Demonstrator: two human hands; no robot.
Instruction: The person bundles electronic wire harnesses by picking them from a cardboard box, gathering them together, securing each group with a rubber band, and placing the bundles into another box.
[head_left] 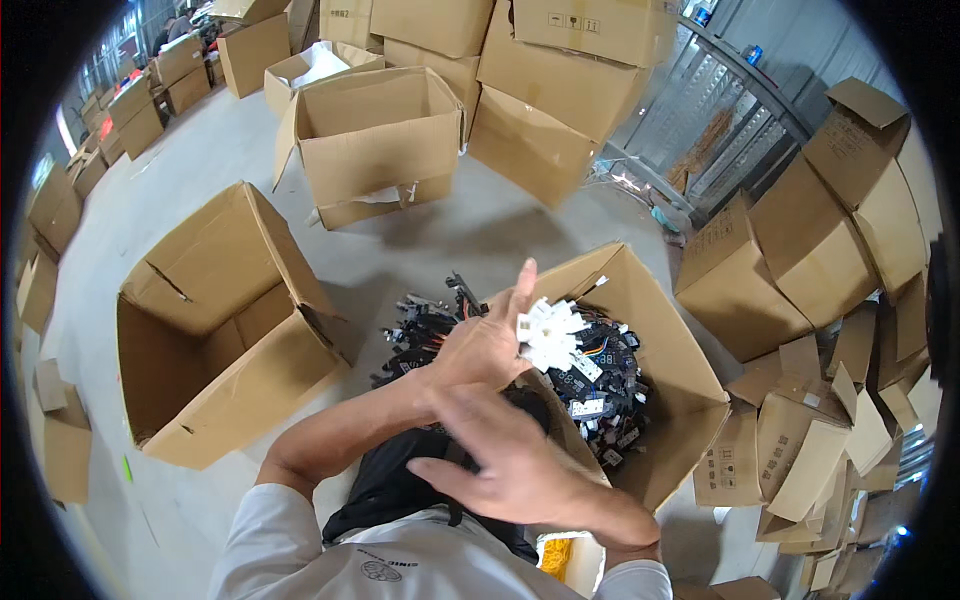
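Observation:
My left hand [478, 345] is raised in front of me with a bunch of white plastic connectors [551, 334] at its fingers. One finger points up past the bunch, and the wires behind it are hidden. Closer to my body, my right hand [505, 450] crosses below the left wrist, slightly blurred, its thumb and fingers apart and nothing seen in it. Under the connectors, an open cardboard box [680, 400] holds many black circuit boards [605, 385] with cables and white labels. To the left of my left hand is a heap of black parts with wires [412, 335].
An empty open box [225, 330] stands on the left, another open box [380, 140] ahead. Stacked boxes [575, 90] rise behind. Flattened cardboard [800, 440] and more boxes [760, 270] line the right, near a metal frame [745, 75]. Something yellow [555, 556] sits by my lap.

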